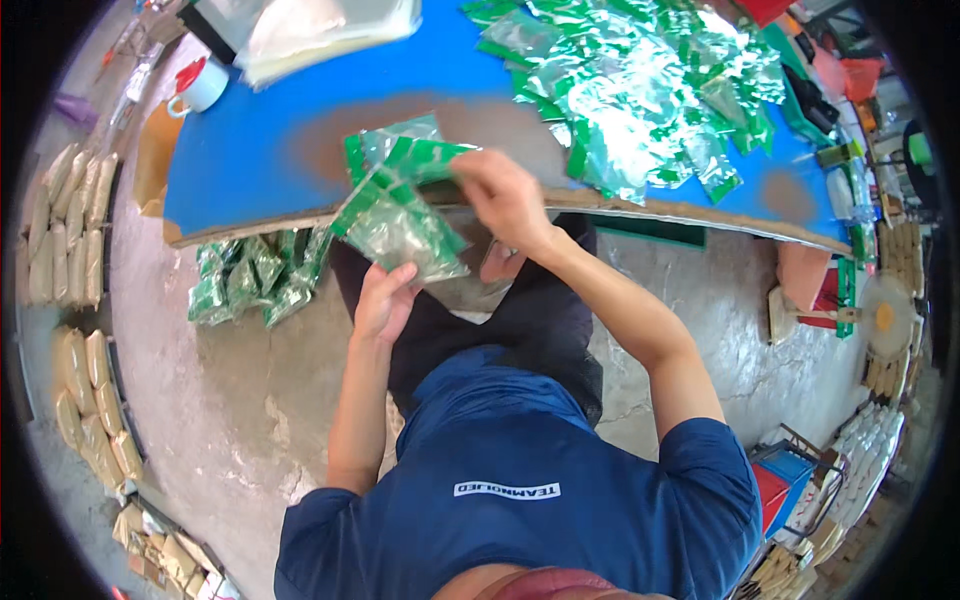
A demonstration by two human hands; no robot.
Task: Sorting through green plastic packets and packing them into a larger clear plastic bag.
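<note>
My left hand (pixel 385 300) grips a few overlapping clear plastic packets (pixel 405 235) with green ends, its thumb lying on top near their lower edge. They are held at the near edge of the table, above my lap. My right hand (pixel 505 200) is closed, its fingertips pinching the end of a green-topped packet (pixel 425 158) at the upper side of the bunch. That packet is slightly blurred. Just behind, another green and clear packet (pixel 370 145) reaches over the worn brown patch of the tabletop. What the packets contain is too small to make out.
A large heap of green and clear packets (pixel 640 90) covers the right of the blue table (pixel 250 170). A white mug (pixel 203 85) and a stack of clear bags (pixel 330 35) stand at the far left. More filled packets (pixel 260 275) hang or lie below the table's left edge.
</note>
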